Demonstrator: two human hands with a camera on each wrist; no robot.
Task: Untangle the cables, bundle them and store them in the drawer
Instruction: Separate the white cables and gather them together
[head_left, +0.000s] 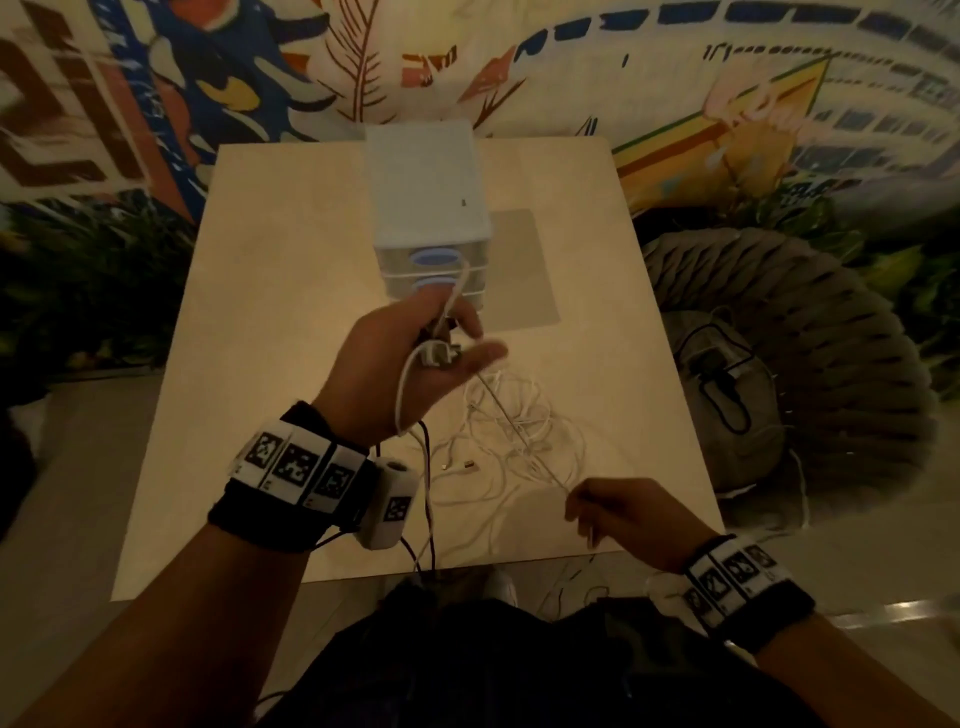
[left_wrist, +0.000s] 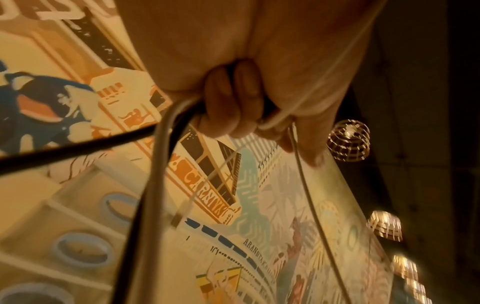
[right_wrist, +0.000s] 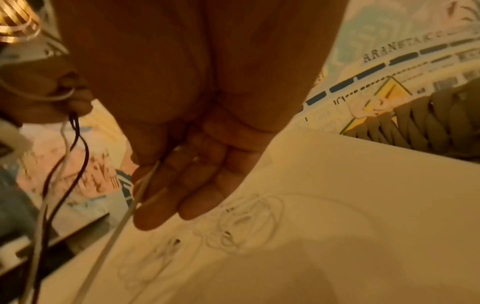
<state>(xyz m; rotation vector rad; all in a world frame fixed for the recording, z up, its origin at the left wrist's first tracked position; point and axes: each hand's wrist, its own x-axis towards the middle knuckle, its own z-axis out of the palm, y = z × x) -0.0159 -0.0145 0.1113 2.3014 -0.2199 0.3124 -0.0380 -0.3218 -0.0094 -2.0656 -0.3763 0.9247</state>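
Cables (head_left: 511, 436) lie tangled on the counter (head_left: 270, 322) near the drawer unit (head_left: 428, 208), left hand (head_left: 410, 364) gripping plugs while right hand (head_left: 618, 512) pinches a taut white strand; left wrist: fingers (left_wrist: 228, 102) curl around cords; right wrist: fingers (right_wrist: 166, 197) pinch the strand

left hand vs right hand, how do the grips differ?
The left hand is raised in front of the drawer unit, gripping several cable ends; the right hand sits lower, near the table edge, pinching one white cable. That taut cable joins both.
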